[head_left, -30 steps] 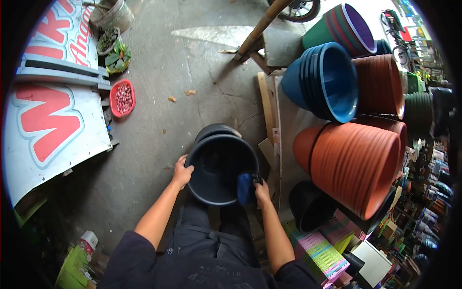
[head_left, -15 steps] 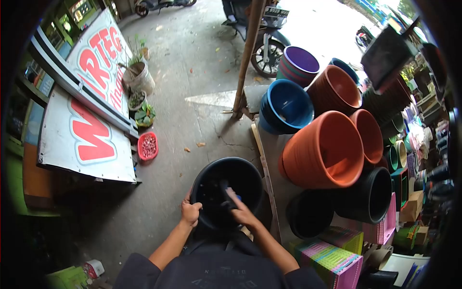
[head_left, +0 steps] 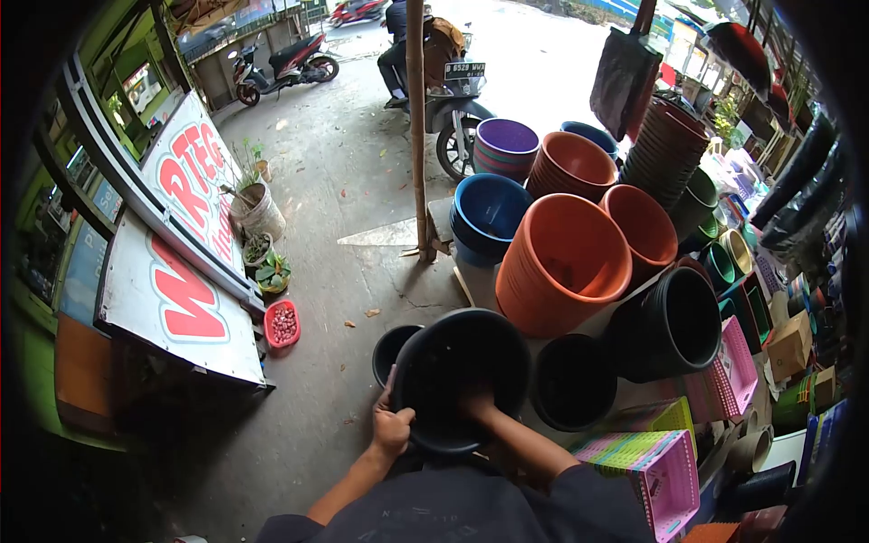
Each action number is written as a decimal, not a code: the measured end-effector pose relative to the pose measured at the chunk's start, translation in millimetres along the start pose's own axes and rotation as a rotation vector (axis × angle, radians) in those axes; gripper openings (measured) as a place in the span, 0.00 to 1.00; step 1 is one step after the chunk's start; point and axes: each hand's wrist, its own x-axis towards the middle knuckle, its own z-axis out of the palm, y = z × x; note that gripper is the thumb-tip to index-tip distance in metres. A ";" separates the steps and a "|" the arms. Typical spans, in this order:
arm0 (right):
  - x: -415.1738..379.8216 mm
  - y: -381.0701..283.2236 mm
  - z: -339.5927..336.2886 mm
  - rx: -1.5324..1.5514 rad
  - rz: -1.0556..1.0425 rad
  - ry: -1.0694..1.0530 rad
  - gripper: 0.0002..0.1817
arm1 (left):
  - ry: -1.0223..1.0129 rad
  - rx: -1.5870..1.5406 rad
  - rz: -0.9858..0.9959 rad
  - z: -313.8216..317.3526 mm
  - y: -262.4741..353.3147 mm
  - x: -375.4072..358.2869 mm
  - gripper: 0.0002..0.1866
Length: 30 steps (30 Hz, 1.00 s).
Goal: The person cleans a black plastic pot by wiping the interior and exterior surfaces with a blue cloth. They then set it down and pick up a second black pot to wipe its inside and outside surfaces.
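A large black plastic pot (head_left: 434, 434) is tilted in front of my body, its mouth facing up toward me. My left hand (head_left: 393, 429) is closed on its left rim, thumb on the outside. My right hand (head_left: 475, 401) reaches down inside the pot, and its fingers are lost in the dark interior, so whatever they hold or touch is hidden. A few pale specks show on the inner wall. Partly behind the tilted pot, a second black pot (head_left: 389, 356) stands on the ground.
On the right are a blue pot (head_left: 489, 217), orange pots (head_left: 561, 262), black pots (head_left: 572, 385) and pink baskets (head_left: 674, 484). A wooden pole (head_left: 416, 136) rises ahead. Left are a sign board (head_left: 181, 299) and a red basin (head_left: 282, 326). Beyond, a person sits on a motorbike (head_left: 453, 118).
The black pot has shifted right and tilted, uncovering another black pot behind it. My right hand has gone deeper inside; the dark, blue-marked item near it is out of sight. The view has tipped up.
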 end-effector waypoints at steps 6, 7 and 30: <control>23.8 -11.6 -10.9 0.158 0.056 0.073 0.30 | -0.214 -0.072 -0.020 26.6 26.7 -13.6 0.40; 30.3 -13.5 1.9 0.159 0.062 0.078 0.30 | -0.209 -0.035 -0.034 23.0 26.5 -11.0 0.39; 16.0 -25.5 -63.5 0.234 -0.117 -0.156 0.29 | -0.110 0.019 0.143 22.2 45.5 -15.5 0.25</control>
